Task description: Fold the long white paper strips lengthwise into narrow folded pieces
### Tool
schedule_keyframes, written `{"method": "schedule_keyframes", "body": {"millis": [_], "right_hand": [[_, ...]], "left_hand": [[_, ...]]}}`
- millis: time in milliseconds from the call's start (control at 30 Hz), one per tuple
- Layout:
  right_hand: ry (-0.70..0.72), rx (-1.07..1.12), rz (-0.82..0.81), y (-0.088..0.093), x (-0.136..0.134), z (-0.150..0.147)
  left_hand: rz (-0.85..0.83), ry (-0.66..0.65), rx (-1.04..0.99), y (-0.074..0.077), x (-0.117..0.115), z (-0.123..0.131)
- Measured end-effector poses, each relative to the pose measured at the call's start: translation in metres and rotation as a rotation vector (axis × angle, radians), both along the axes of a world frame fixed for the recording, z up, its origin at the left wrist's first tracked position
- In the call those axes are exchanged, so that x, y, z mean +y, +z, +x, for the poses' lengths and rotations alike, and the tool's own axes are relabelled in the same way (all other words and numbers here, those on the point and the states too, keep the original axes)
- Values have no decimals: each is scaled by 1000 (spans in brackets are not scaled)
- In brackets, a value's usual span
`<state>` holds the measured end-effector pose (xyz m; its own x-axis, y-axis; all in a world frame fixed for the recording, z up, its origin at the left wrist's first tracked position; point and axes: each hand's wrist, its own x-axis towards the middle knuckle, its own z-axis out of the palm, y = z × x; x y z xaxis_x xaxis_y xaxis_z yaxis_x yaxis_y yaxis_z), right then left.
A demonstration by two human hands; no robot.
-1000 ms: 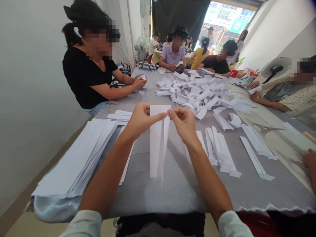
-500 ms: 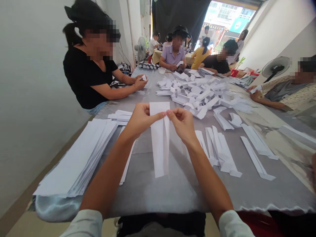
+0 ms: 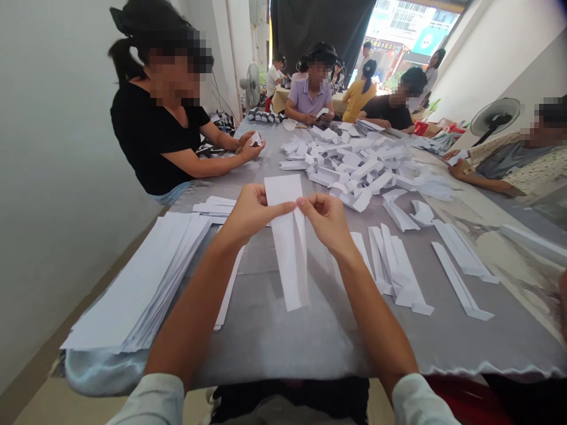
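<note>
I hold a long white paper strip [image 3: 290, 254] above the grey table [image 3: 310, 342], its long edges folded toward the middle. My left hand [image 3: 252, 211] pinches the strip near its top on the left side. My right hand [image 3: 325, 219] pinches it on the right, thumb and fingers closed on the folded edge. The lower end of the strip hangs free over the table. A thick stack of flat white sheets [image 3: 142, 277] lies to my left. Folded strips [image 3: 394, 265] lie to my right.
A heap of folded paper pieces [image 3: 358, 165] covers the table's middle. A person in black [image 3: 155, 130] sits at the left. Others sit at the far end and right side. A fan [image 3: 494, 115] stands at the right, and a wall runs along the left.
The strip's lower end has swung slightly to the right and its open flap has closed flatter against the strip. Both hands stay pinched near its top.
</note>
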<state>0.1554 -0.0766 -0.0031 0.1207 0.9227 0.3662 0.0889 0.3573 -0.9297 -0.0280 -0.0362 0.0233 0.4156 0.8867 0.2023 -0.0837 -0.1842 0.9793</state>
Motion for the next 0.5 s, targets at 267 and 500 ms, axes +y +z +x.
{"method": "schedule_keyframes", "body": {"millis": [267,500], "right_hand": [[-29,24,15,-1,2,0],[-3,-38,13,4,-4,2]], "left_hand": [[-7,11,14,-2,1,2],[11,74,-49,-2,-1,6]]}}
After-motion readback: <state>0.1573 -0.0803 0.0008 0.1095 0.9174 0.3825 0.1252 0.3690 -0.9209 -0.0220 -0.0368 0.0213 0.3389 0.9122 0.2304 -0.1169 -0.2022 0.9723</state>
